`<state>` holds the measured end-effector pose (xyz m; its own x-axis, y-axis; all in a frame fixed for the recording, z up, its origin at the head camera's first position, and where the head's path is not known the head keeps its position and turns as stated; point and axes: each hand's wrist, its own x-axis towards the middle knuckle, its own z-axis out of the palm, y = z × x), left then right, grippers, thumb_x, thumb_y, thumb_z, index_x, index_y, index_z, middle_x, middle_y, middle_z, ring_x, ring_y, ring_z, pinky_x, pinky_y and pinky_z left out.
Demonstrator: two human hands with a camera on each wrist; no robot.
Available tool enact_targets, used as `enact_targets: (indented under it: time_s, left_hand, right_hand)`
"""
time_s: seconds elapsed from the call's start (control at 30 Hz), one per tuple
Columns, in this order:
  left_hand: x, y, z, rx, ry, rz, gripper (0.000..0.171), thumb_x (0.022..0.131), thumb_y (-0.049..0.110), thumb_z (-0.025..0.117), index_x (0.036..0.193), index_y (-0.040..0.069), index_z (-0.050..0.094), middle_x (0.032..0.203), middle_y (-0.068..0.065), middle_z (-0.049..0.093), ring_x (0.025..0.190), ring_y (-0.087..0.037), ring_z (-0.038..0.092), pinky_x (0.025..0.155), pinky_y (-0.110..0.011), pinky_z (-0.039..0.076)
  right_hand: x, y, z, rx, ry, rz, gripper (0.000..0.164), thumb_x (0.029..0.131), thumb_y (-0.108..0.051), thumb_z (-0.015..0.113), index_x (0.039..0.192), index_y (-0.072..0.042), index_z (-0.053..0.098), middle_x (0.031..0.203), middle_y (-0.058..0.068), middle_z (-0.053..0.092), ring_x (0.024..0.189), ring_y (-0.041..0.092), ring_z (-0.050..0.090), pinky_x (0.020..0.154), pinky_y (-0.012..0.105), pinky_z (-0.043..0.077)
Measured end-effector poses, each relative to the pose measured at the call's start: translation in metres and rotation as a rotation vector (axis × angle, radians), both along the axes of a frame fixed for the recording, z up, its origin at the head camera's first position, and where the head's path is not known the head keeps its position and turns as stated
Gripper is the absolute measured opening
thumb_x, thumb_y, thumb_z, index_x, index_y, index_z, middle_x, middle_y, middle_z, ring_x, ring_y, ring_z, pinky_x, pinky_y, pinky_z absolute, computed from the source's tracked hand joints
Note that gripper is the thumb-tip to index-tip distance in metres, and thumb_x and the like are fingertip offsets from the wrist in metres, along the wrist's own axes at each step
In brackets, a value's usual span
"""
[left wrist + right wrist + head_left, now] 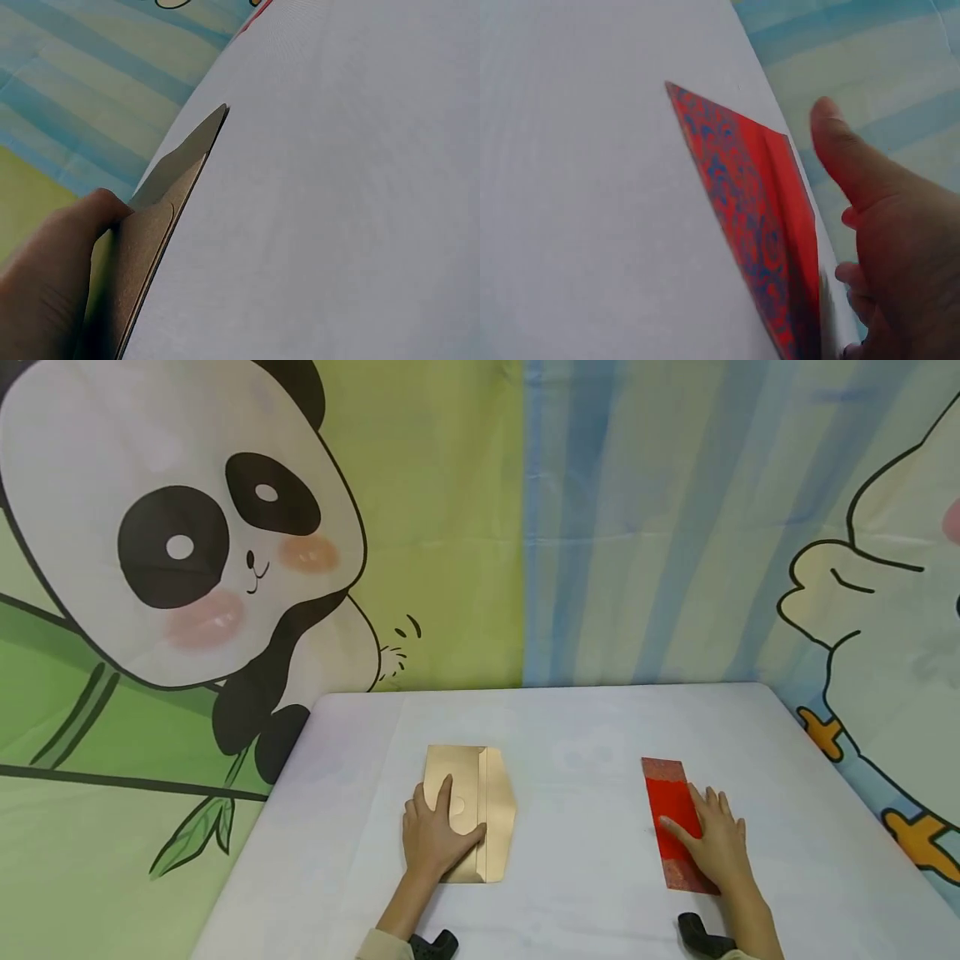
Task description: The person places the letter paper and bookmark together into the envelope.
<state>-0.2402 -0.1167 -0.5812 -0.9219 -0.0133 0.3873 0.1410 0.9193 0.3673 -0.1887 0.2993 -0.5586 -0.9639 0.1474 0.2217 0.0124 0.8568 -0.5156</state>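
Observation:
A gold envelope lies on the white table with its flap pointing right. My left hand rests across its left part, thumb and fingers spread, the thumb near the flap crease. In the left wrist view the thumb is by the envelope; the other fingers are hidden there. To the right lies a red envelope with darker patterned ends. My right hand is at its right edge, fingers extended and thumb over the envelope. The right wrist view shows the thumb raised beside the red envelope.
Both envelopes lie on a white tabletop. Black wrist-worn pieces show near both wrists. Behind the table hangs a cloth backdrop with a panda and another cartoon figure.

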Motion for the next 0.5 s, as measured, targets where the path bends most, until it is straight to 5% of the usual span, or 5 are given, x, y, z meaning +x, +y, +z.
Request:
enact_targets:
  time_s: [0.13,0.5]
  left_hand:
    - [0.000,-0.004,0.000,-0.003,0.019,0.026,0.101,0.054,0.075,0.063,0.138,0.021,0.044,0.126,-0.023,0.038,0.097,-0.035,0.042,0.072,-0.043,0.039]
    - [-0.001,0.000,-0.002,-0.004,0.008,0.032,0.099,0.058,0.069,0.064,0.139,0.018,0.042,0.124,-0.024,0.038,0.095,-0.035,0.042,0.070,-0.042,0.040]
  right_hand:
    - [0.002,0.005,-0.010,-0.004,-0.060,0.034,0.092,0.078,-0.052,0.064,0.141,0.005,0.028,0.138,0.038,0.024,0.129,0.051,0.014,0.096,0.069,-0.005]
    - [0.005,0.005,-0.015,-0.123,0.057,0.108,0.077,0.076,-0.032,0.073,0.138,0.000,0.038,0.136,0.032,0.035,0.127,0.047,0.026,0.102,0.060,-0.006]
